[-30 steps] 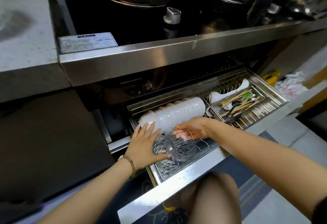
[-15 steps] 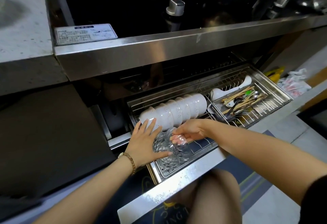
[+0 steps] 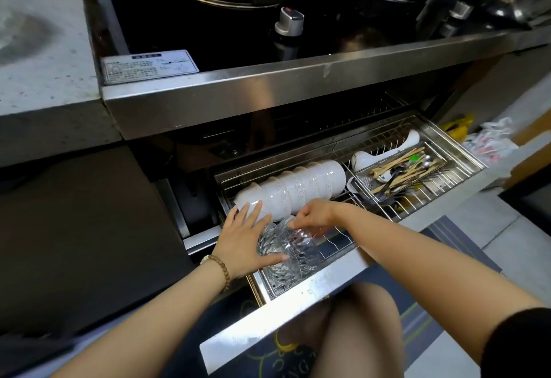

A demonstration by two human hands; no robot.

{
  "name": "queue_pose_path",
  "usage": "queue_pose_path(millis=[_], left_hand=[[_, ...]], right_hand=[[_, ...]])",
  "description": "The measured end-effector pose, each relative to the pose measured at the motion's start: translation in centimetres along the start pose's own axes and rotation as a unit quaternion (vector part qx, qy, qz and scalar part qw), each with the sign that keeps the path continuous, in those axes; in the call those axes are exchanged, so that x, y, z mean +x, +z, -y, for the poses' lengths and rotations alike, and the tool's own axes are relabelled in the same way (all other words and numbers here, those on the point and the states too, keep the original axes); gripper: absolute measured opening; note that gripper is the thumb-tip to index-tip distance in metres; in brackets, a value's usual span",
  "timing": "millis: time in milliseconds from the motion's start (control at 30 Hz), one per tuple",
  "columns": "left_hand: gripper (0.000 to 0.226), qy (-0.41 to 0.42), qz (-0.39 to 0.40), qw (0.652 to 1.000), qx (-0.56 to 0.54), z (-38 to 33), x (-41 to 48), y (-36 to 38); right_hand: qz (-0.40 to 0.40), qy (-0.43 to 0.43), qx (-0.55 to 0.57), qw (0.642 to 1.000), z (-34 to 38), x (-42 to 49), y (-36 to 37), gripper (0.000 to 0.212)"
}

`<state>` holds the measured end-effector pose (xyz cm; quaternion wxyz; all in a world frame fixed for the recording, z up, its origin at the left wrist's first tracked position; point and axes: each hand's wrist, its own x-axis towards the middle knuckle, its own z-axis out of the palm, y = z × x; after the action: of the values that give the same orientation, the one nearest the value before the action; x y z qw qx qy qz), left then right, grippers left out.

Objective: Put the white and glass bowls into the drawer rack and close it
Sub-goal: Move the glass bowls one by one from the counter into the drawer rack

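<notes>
Moved since a sec ago: glass bowls (image 3: 293, 253) went from held up between the hands to down in the drawer rack (image 3: 338, 243), front-left corner.
Head view, white bowls (image 3: 298, 189): already lined up on their sides in the back row, about 12 o'clock from the glass.
Left hand (image 3: 243, 246): flat, fingers spread, steadying the glass from 9 o'clock.
Right hand (image 3: 316, 216): fingertips pinching the glass rim around 1 o'clock.
Done: looks like both kinds of bowl are basically in.
Left to do: let go, then push the drawer front (image 3: 283, 318) shut, since it's pulled way out.
</notes>
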<state>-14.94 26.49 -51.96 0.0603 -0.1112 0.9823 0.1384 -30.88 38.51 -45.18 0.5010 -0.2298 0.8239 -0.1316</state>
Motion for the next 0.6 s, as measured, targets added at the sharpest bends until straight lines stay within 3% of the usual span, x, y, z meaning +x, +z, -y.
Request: queue_pose_path(millis=[100,233,400,600], left_hand=[[0.105,-0.001,0.025,1.0,-0.008,0.0,-0.1,-0.6],[0.087,-0.008,0.059,0.997,-0.045,0.4,-0.3,-2.9],[0.072,0.027,-0.046,0.99,-0.127,-1.1,-1.2,-9.8],[0.073,0.144,-0.182,0.965,-0.124,-4.6,-4.6,-21.6]], right_hand=[[-0.056,-0.041,-0.033,0.997,0.1,-0.9,-0.3,0.04],[-0.142,-0.123,0.005,0.982,0.4,-4.3,-1.3,0.041],[-0.248,-0.241,0.051,0.937,1.9,-10.4,-3.1,0.042],[-0.369,-0.362,0.064,0.854,6.5,-17.9,-6.1,0.04]])
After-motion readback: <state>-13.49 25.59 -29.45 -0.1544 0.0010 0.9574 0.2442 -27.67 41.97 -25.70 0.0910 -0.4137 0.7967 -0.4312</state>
